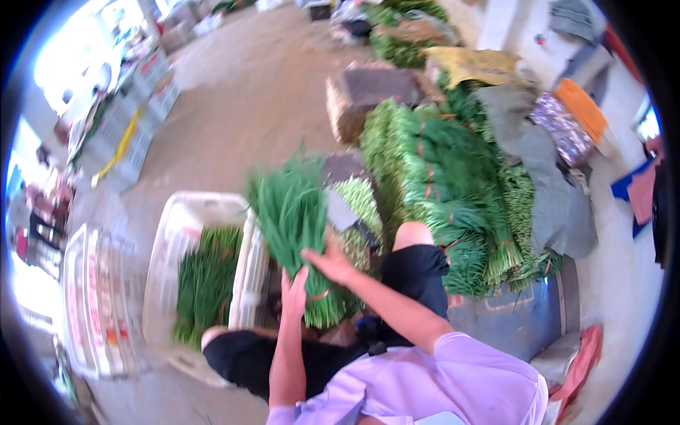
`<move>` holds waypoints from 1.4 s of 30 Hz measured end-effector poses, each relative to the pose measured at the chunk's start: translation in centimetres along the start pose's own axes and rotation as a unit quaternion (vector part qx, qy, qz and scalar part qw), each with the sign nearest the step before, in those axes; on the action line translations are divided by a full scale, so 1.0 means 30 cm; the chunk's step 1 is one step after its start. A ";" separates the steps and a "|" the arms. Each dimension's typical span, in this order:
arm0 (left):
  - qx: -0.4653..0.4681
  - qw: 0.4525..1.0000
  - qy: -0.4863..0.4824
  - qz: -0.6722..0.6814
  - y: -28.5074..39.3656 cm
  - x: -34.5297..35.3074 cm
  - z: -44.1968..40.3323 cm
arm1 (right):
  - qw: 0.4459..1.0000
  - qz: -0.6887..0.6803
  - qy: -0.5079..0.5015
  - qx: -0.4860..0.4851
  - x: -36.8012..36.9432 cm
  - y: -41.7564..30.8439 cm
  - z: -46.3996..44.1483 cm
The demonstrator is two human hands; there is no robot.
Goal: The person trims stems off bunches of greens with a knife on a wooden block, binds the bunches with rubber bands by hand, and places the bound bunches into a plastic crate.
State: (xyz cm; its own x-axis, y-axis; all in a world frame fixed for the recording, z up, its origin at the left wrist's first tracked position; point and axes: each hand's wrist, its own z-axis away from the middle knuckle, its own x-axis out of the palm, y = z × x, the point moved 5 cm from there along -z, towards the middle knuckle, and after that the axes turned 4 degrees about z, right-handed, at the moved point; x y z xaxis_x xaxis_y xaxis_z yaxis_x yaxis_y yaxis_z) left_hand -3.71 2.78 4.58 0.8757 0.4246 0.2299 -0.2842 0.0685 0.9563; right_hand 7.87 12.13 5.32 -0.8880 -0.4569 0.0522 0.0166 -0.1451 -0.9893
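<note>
A large bundle of green chives (290, 205) is between my two hands, leaves up and cut ends toward my lap. A red band (319, 295) goes round its lower stalks. My left hand (294, 289) is closed on its left side, just above the band. From the right, my right hand (331, 262) grips the same bundle, thumb and fingers against the leaves. To the left, a white plastic crate (154, 283) contains banded chive bundles (212, 273). A flat grey piece with a dark handle (367, 235), perhaps a cleaver, lies right of the held bundle.
A big pile of banded chives (453, 177) fills my right side, partly under grey cloth (563, 191). Brown block-like bales (354, 99) sit ahead. Another white crate (95, 304) stands far left, with stacked grey crates (134, 134) behind. My bent knees flank the work.
</note>
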 end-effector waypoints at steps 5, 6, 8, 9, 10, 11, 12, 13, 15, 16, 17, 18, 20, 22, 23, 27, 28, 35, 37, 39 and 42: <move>0.005 0.996 0.019 0.083 -0.072 0.009 -0.048 | 0.988 -0.143 0.047 0.033 -0.049 0.101 -0.024; 0.008 0.996 0.026 0.088 -0.070 0.009 -0.048 | 0.988 -0.143 0.046 0.033 -0.053 0.090 -0.023; 0.014 0.995 0.035 0.092 -0.062 0.005 -0.054 | 0.988 -0.146 0.036 0.034 -0.051 0.066 -0.025; 0.011 0.994 0.034 0.102 -0.060 0.006 -0.052 | 0.988 -0.149 0.023 0.023 -0.049 0.065 -0.033; 0.008 0.993 0.034 0.112 -0.059 0.008 -0.050 | 0.988 -0.149 0.021 0.025 -0.049 0.070 -0.035; 0.003 0.994 0.032 0.107 -0.060 0.007 -0.050 | 0.988 -0.150 0.016 0.032 -0.047 0.076 -0.038; 0.004 0.994 0.036 0.107 -0.067 -0.001 -0.052 | 0.988 -0.150 0.011 0.039 -0.047 0.081 -0.041; -0.003 0.994 0.036 0.106 -0.077 -0.006 -0.056 | 0.991 -0.129 -0.010 0.026 -0.051 0.077 -0.046; 0.003 0.994 0.043 0.101 -0.081 -0.013 -0.057 | 0.995 -0.097 -0.005 0.024 -0.075 0.080 -0.062; 0.005 0.993 0.049 0.103 -0.085 -0.021 -0.059 | 0.998 -0.067 0.005 0.020 -0.082 0.042 -0.065; 0.014 0.995 0.047 0.092 -0.086 -0.026 -0.063 | 0.997 -0.071 0.018 0.023 -0.103 0.003 -0.062; 0.023 0.996 0.045 0.080 -0.080 -0.025 -0.064 | 0.995 0.013 0.099 0.016 -0.140 -0.001 -0.079; 0.032 0.995 0.050 0.076 -0.072 -0.025 -0.061 | 0.964 0.143 0.204 -0.096 -0.199 -0.050 -0.097; 0.042 0.997 0.039 0.044 -0.065 -0.015 -0.061 | 0.921 0.194 0.261 -0.213 -0.191 -0.175 -0.084; 0.047 0.998 0.031 0.036 -0.062 -0.012 -0.060 | 0.956 0.149 0.163 -0.196 -0.161 -0.202 -0.103; 0.051 0.998 0.020 0.029 -0.082 -0.007 -0.063 | 0.978 0.081 0.009 -0.190 -0.015 -0.357 -0.073; 0.055 0.998 0.019 0.005 -0.094 -0.014 -0.069 | 0.980 0.075 -0.009 -0.183 0.004 -0.368 -0.079; 0.066 0.997 0.029 -0.029 -0.082 -0.025 -0.062 | 0.994 0.068 0.006 -0.090 0.000 -0.359 -0.109; 0.064 0.998 0.024 -0.017 -0.092 -0.024 -0.068 | 0.996 0.065 -0.014 -0.059 0.012 -0.341 -0.107; 0.063 0.998 0.020 -0.006 -0.095 -0.024 -0.069 | 0.995 0.084 -0.021 -0.050 0.021 -0.339 -0.103; 0.061 0.998 0.019 -0.018 -0.087 -0.020 -0.064 | 0.993 0.106 -0.043 -0.027 0.034 -0.328 -0.115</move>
State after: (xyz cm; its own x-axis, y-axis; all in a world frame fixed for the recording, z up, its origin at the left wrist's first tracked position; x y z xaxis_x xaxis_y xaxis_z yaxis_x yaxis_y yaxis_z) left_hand -4.26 4.08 1.59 0.8684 0.4582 0.1896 -0.2011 -0.0241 0.9793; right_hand 5.23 16.11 14.64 -0.8242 -0.5463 -0.1495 0.1726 0.0092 -0.9850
